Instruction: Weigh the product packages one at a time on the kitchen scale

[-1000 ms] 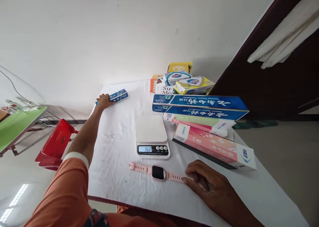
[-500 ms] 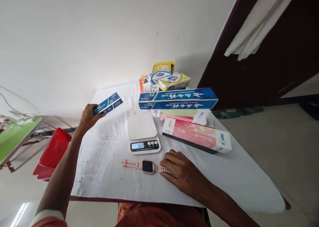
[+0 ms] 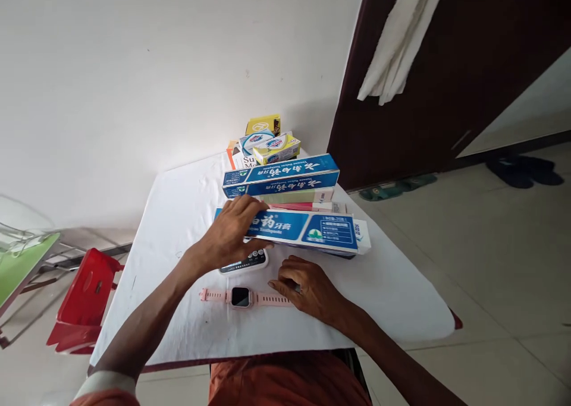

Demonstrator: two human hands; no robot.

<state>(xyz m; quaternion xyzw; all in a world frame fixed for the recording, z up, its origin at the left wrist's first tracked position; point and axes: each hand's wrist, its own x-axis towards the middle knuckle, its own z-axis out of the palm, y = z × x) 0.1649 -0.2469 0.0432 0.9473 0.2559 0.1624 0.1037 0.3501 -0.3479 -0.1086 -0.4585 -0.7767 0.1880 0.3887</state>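
Note:
My left hand [image 3: 232, 230] is closed on the left part of a blue toothpaste box [image 3: 289, 227], its thumb below the front edge. The box lies across the view over the white digital scale [image 3: 244, 268], hiding most of its plate and display. Whether it touches the scale I cannot tell. My right hand [image 3: 310, 290] rests on the cloth with fingers curled and nothing visible in them. Beside it lies a pink-strapped watch [image 3: 241, 297], face up, one strap end running under the hand.
Behind the held box is another blue toothpaste box [image 3: 281, 177], with pink and green boxes partly hidden below it. Soap boxes [image 3: 276, 148] are piled near the wall. A red chair [image 3: 82, 299] stands left of the white-covered table [image 3: 169, 329]; a dark door [image 3: 401, 132] is at right.
My left hand has brought the toothpaste box from the table's left side rightward over the scale. My right hand's fingers have lifted off the watch strap and curled. The view has shifted right.

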